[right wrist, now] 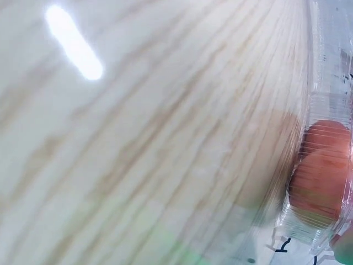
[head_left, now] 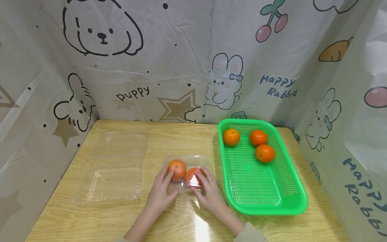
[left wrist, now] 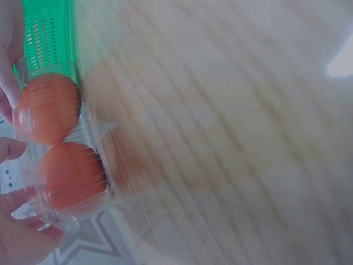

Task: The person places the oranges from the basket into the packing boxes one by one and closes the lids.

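Left grip (head_left: 161, 190) and right grip (head_left: 211, 193) hold clear box (head_left: 197, 162) between them, two oranges (head_left: 177, 169) inside; green basket (head_left: 272, 209) right of right grip.

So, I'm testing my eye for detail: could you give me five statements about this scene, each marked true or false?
1. Three oranges lie in the green plastic basket. True.
2. The left hand and right hand both touch the filled clear clamshell. True.
3. That clamshell holds four oranges. False: it holds two.
4. The basket stands left of both hands. False: it stands to their right.
5. A loose orange lies left of both hands. False: a second clear clamshell lies opened there on the wooden table.
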Demonstrator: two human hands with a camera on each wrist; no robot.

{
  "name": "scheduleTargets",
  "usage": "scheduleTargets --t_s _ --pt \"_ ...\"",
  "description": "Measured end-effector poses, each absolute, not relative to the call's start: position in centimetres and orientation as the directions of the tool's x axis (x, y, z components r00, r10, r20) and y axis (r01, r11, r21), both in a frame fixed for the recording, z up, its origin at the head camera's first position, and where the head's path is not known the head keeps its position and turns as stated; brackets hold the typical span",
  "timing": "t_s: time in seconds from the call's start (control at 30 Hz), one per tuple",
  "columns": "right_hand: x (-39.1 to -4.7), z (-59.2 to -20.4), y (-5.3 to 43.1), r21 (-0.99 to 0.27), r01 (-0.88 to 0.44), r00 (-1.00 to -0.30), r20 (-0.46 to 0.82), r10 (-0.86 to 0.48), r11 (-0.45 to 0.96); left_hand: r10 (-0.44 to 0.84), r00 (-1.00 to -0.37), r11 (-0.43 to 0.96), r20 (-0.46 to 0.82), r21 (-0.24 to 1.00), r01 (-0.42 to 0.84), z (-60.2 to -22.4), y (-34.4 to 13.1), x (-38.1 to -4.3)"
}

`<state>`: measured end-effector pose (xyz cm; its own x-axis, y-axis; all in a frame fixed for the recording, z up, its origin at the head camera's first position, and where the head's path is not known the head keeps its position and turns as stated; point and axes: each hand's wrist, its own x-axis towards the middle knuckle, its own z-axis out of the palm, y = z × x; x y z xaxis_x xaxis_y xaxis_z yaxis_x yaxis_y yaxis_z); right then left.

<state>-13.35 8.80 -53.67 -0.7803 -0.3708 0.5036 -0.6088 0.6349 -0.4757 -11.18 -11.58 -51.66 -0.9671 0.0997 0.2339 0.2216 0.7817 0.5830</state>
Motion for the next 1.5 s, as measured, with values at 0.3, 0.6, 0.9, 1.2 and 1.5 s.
scheduleTargets --t_s 0.3,0.6,0.9,1.2,1.5 --pt "-14.1 -53.6 8.4 -0.489 -0.6 -0.783 0.519 -0.341 0.634 0.103 -0.966 0.755 0.236 0.614 0.23 -51.6 -11.6 -12.3" --pt "-14.9 -53.4 7.7 -0.515 -0.579 -0.799 0.513 -0.314 0.632 0.093 -0.974 0.735 0.207 0.645 0.208 -51.4 -11.7 -13.5" --pt "-15.9 -53.5 6.9 -0.567 -0.526 -0.833 0.493 -0.25 0.634 0.077 -0.97 0.726 0.232 0.654 0.214 -51.8 -11.8 -15.0" --pt "-17.0 -53.3 6.2 -0.611 -0.47 -0.865 0.462 -0.196 0.637 0.065 -0.969 0.724 0.239 0.657 0.21 -51.9 -12.0 -16.3" --pt "-18.1 -53.4 5.6 -0.649 -0.436 -0.883 0.442 -0.158 0.624 0.054 -0.973 0.715 0.223 0.672 0.193 -51.8 -12.1 -17.6"
